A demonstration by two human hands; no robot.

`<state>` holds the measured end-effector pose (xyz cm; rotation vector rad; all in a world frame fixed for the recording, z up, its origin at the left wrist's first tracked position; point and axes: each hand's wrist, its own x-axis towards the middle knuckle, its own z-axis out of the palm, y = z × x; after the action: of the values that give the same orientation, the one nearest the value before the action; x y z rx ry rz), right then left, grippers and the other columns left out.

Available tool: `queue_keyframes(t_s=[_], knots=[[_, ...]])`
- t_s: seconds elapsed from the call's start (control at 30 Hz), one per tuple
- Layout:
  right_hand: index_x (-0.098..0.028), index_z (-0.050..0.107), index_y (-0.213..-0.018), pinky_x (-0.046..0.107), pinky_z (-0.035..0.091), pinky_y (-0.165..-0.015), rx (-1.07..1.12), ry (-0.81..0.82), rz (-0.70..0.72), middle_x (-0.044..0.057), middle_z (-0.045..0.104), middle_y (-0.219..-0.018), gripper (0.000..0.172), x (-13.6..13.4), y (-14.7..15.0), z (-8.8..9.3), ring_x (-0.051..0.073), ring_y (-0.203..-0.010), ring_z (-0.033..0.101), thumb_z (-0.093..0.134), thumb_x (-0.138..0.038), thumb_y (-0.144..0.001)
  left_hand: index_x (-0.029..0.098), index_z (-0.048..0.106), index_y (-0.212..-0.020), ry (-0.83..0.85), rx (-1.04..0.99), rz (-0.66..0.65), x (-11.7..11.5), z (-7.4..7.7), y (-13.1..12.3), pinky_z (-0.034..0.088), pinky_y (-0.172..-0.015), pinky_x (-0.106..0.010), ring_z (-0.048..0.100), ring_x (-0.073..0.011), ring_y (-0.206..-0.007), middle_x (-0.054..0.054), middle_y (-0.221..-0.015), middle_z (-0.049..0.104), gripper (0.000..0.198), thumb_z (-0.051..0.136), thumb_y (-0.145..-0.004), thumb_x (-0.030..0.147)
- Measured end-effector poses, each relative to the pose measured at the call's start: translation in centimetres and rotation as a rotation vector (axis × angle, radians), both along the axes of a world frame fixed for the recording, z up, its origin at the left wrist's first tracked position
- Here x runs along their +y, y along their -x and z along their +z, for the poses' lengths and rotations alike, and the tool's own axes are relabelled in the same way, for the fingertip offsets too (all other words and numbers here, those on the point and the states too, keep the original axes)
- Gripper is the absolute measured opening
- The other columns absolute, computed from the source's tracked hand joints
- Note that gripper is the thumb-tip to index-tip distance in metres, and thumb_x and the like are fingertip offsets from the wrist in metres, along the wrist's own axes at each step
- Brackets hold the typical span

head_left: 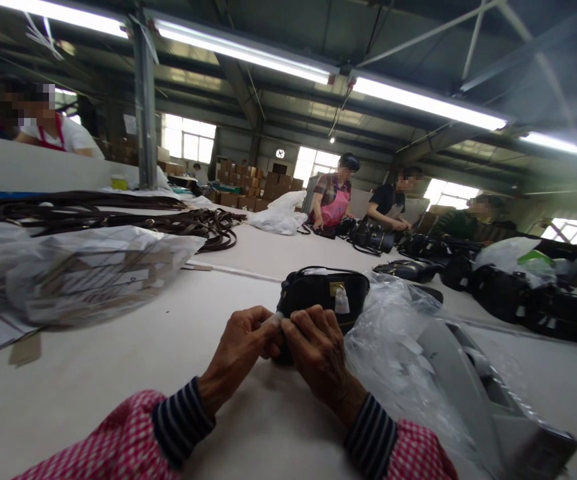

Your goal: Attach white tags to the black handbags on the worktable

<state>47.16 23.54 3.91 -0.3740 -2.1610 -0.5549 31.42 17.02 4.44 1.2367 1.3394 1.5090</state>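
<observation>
The left hand [238,350] and right hand [318,353] are pinching a small white bit [278,320] tight, right at the near end of a black bag [323,291] lying sideways on the table [118,360].

Black bag [313,293], upright, gold label [337,288], white tag [341,302]

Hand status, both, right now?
Left hand: closed, pinching a small whitish item at the black bag.
Right hand: closed, pinching the same item, fingers against the bag.
</observation>
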Motion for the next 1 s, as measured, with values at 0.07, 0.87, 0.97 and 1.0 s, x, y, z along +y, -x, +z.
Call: queue_keyframes(t_s=[0.07,0.87,0.97,1.0], knots=[[-0.016,0.068,-0.104,0.040,0.033,-0.072,-0.015,0.004,-0.007,0.006,0.066,-0.091,0.015,0.2,-0.1,-0.2,0.022,-0.086,0.049,0.053,-0.017,-0.101,0.014,0.067,-0.077,-0.013,0.044,0.008,-0.1,0.2,0.0,0.045,-0.054,-0.025,0.063,-0.0172,-0.060,-0.005,-0.069,0.068,0.033,0.067,-0.083,0.047],[-0.013,0.066,-0.092,0.039,0.036,-0.073,-0.063,-0.062,0.088,0.004,0.061,-0.079,0.010,0.8,0.0,0.5,0.020,-0.079,0.048,0.058,-0.012,-0.098,0.023,0.054,-0.079,-0.154,0.460,0.036,-0.6,-1.1,0.1,0.046,-0.061,-0.025,0.062,-0.0149,-0.060,0.002,-0.068,0.061,0.032,0.044,-0.102,0.044],[-0.013,0.065,-0.088,0.038,0.035,-0.072,-0.052,-0.073,0.090,0.004,0.060,-0.077,0.013,0.6,0.3,0.8,0.020,-0.078,0.048,0.057,-0.012,-0.098,0.023,0.053,-0.079,-0.162,0.524,0.060,-0.6,-1.0,0.1,0.043,-0.060,-0.026,0.059,-0.0149,-0.060,0.003,-0.066,0.059,0.031,0.044,-0.101,0.042],[-0.013,0.065,-0.087,0.038,0.035,-0.072,-0.053,-0.074,0.087,0.004,0.060,-0.077,0.014,0.6,0.3,0.9,0.020,-0.078,0.048,0.056,-0.012,-0.098,0.023,0.054,-0.078,-0.166,0.544,0.078,-0.6,-1.0,0.1,0.042,-0.060,-0.026,0.058,-0.0150,-0.060,0.003,-0.065,0.058,0.030,0.046,-0.100,0.041]])
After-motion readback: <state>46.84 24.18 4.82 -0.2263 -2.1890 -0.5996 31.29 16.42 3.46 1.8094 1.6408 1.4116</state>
